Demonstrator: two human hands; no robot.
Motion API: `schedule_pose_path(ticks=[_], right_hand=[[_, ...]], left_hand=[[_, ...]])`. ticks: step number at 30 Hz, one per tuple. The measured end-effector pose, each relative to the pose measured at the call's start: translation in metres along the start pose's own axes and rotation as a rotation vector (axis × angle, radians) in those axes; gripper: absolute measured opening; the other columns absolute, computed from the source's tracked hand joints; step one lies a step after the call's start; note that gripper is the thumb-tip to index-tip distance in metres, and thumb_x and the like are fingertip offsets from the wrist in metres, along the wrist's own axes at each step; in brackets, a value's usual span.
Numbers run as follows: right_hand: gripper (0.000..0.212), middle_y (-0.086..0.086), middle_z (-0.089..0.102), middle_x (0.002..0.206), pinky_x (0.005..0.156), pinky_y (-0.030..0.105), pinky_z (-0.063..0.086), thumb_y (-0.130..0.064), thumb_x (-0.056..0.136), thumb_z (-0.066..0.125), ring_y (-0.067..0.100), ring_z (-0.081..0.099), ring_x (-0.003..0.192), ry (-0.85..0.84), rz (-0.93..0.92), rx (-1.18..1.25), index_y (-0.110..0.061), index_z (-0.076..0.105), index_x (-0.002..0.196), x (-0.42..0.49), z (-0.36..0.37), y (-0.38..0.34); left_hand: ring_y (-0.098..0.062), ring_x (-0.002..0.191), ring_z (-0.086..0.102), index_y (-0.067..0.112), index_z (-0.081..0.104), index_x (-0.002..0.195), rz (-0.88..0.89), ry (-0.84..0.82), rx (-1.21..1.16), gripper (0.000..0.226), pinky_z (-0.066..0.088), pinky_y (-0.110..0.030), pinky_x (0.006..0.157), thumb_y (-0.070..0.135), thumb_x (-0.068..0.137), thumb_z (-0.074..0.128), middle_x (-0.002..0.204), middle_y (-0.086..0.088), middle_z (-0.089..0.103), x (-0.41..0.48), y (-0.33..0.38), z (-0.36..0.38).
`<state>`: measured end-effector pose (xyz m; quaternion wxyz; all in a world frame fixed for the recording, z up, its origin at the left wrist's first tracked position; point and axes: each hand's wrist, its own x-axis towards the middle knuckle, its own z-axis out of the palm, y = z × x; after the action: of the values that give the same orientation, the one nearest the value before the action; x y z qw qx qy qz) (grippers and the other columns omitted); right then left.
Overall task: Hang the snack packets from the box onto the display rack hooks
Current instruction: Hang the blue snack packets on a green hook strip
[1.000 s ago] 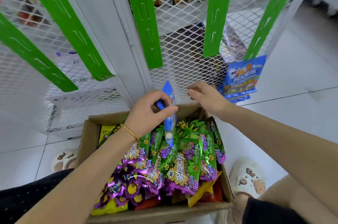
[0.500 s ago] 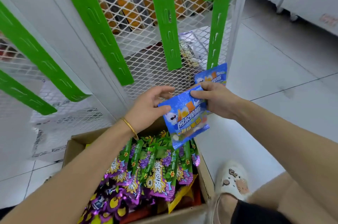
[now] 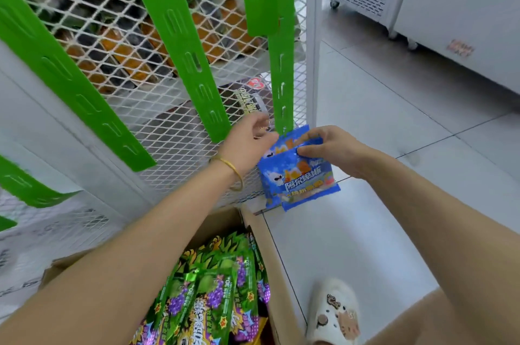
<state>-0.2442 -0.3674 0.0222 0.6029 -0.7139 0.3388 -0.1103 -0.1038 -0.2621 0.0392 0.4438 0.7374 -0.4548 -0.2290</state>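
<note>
Left of the green strip's [image 3: 284, 85] lower end, the left hand [image 3: 247, 145] hovered, fingers loosely curled on nothing. Just below the strip hung the blue packet [image 3: 299, 178], probably light, soft and slick. The right hand [image 3: 332, 147] pinched it by its stiffer top seam. Those fingers hid the hook and hang-hole.
</note>
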Motion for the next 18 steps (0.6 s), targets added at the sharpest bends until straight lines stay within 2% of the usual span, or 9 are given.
schedule_pose_path(ticks=[4, 6, 8, 9, 11, 12, 14, 16, 18], right_hand=[[0.01, 0.007, 0.063, 0.073, 0.055, 0.019, 0.052, -0.005, 0.088, 0.06, 0.011, 0.059, 0.056, 0.106, -0.087, -0.001, -0.013, 0.06, 0.082, 0.014, -0.012, -0.009], [0.009, 0.008, 0.062, 0.072, 0.055, 0.017, 0.051, -0.005, 0.088, 0.061, 0.011, 0.059, 0.057, 0.146, -0.153, -0.004, -0.012, 0.06, 0.082, 0.019, -0.015, -0.014], [0.009, 0.012, 0.063, 0.078, 0.063, 0.025, 0.053, -0.006, 0.087, 0.062, 0.015, 0.061, 0.064, 0.214, -0.21, -0.057, -0.013, 0.06, 0.082, 0.024, -0.016, -0.016], [0.008, 0.013, 0.064, 0.082, 0.069, 0.03, 0.053, -0.007, 0.086, 0.063, 0.019, 0.061, 0.071, 0.257, -0.235, -0.1, -0.013, 0.06, 0.082, 0.026, -0.016, -0.016], [0.007, 0.01, 0.062, 0.082, 0.072, 0.032, 0.051, -0.008, 0.085, 0.064, 0.022, 0.06, 0.077, 0.333, -0.282, -0.163, -0.012, 0.059, 0.083, 0.03, -0.016, -0.017], [0.007, 0.005, 0.06, 0.078, 0.069, 0.028, 0.049, -0.009, 0.086, 0.063, 0.019, 0.059, 0.075, 0.359, -0.303, -0.185, -0.011, 0.057, 0.083, 0.032, -0.015, -0.017], [0.007, -0.004, 0.052, 0.073, 0.058, 0.014, 0.041, -0.01, 0.087, 0.061, 0.009, 0.052, 0.065, 0.397, -0.335, -0.233, -0.01, 0.054, 0.085, 0.034, -0.013, -0.018], [0.007, -0.003, 0.05, 0.076, 0.058, 0.017, 0.037, -0.011, 0.089, 0.059, 0.01, 0.049, 0.066, 0.422, -0.358, -0.258, -0.009, 0.053, 0.088, 0.037, -0.009, -0.016], [0.008, 0.002, 0.049, 0.085, 0.063, 0.022, 0.035, -0.012, 0.09, 0.057, 0.015, 0.048, 0.077, 0.441, -0.37, -0.287, -0.005, 0.053, 0.094, 0.039, -0.005, -0.015]], left_hand=[[-0.015, 0.094, 0.054, 0.0, 0.051, 0.119, -0.007, 0.139, 0.003, 0.034, 0.046, -0.031, 0.093, 0.009, 0.088, 0.059, 0.116, -0.012, 0.059, 0.028, 0.005, 0.021], [-0.016, 0.086, 0.055, 0.0, 0.053, 0.112, -0.038, 0.181, -0.005, 0.028, 0.048, -0.029, 0.085, 0.012, 0.088, 0.059, 0.105, -0.011, 0.061, 0.037, 0.006, 0.027], [-0.017, 0.081, 0.053, 0.002, 0.056, 0.103, -0.056, 0.19, 0.023, 0.023, 0.044, -0.027, 0.075, 0.02, 0.09, 0.058, 0.09, -0.006, 0.059, 0.044, 0.007, 0.029], [-0.018, 0.076, 0.051, 0.005, 0.057, 0.092, -0.059, 0.182, 0.06, 0.019, 0.04, -0.027, 0.069, 0.024, 0.091, 0.057, 0.079, -0.003, 0.055, 0.047, 0.008, 0.03], [-0.019, 0.062, 0.04, 0.012, 0.044, 0.064, -0.08, 0.158, 0.114, 0.034, 0.029, -0.03, 0.057, 0.029, 0.093, 0.053, 0.061, -0.002, 0.042, 0.05, 0.009, 0.03], [-0.019, 0.058, 0.036, 0.014, 0.036, 0.06, -0.097, 0.137, 0.111, 0.04, 0.026, -0.031, 0.055, 0.03, 0.094, 0.051, 0.059, -0.003, 0.037, 0.051, 0.01, 0.03], [-0.019, 0.062, 0.041, 0.016, 0.037, 0.062, -0.137, 0.087, 0.042, 0.039, 0.031, -0.03, 0.059, 0.033, 0.094, 0.05, 0.067, -0.012, 0.043, 0.053, 0.01, 0.029], [-0.02, 0.073, 0.05, 0.014, 0.048, 0.073, -0.182, 0.03, -0.014, 0.031, 0.041, -0.033, 0.069, 0.037, 0.093, 0.05, 0.079, -0.013, 0.051, 0.054, 0.012, 0.026], [-0.021, 0.079, 0.055, 0.013, 0.054, 0.084, -0.225, -0.003, -0.026, 0.028, 0.045, -0.035, 0.076, 0.04, 0.092, 0.051, 0.085, -0.013, 0.055, 0.055, 0.013, 0.024]])
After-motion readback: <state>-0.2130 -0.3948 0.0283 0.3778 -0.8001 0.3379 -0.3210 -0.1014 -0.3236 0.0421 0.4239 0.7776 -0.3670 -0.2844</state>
